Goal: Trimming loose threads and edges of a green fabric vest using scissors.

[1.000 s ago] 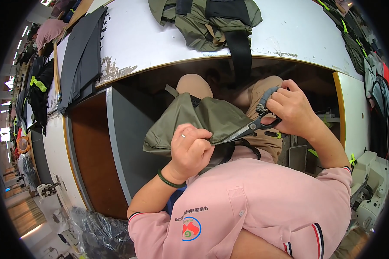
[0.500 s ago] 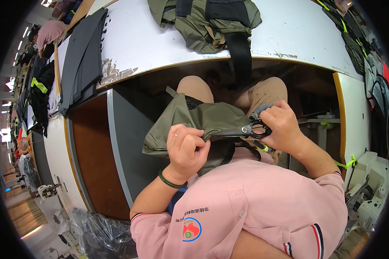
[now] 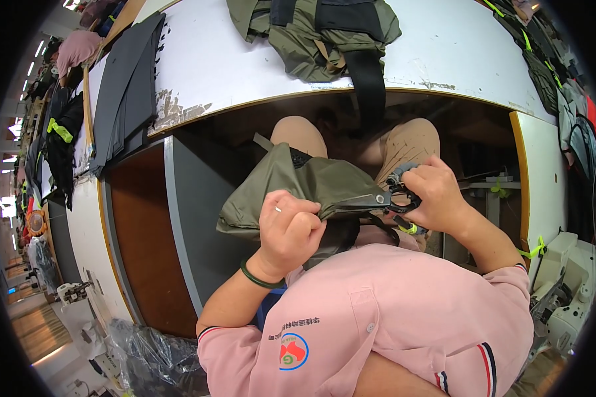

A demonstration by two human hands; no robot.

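An olive-green fabric piece (image 3: 265, 185) with a patch of black mesh lies across my lap. My left hand (image 3: 289, 228) is closed on its near edge, fingers pinching the cloth. In my right hand (image 3: 437, 195) is a pair of scissors (image 3: 367, 201) with dark handles and grey wrapping on one loop. The blades point left, lying against the fabric close to my left fingertips; their tips are hidden by cloth and fingers.
Ahead stands a white worktable (image 3: 457, 53) bearing an olive-and-black garment (image 3: 318, 40), its black strap hanging over the edge. Dark grey panels (image 3: 129, 86) lie at left. A sewing machine (image 3: 566, 298) is at right, a clear plastic bag (image 3: 152, 357) low at left. Someone in pink (image 3: 78, 49) is far left.
The scissors' handles have come closer together and tilted slightly in my right hand. My left hand has shifted a little to the right, still pinching the cloth.
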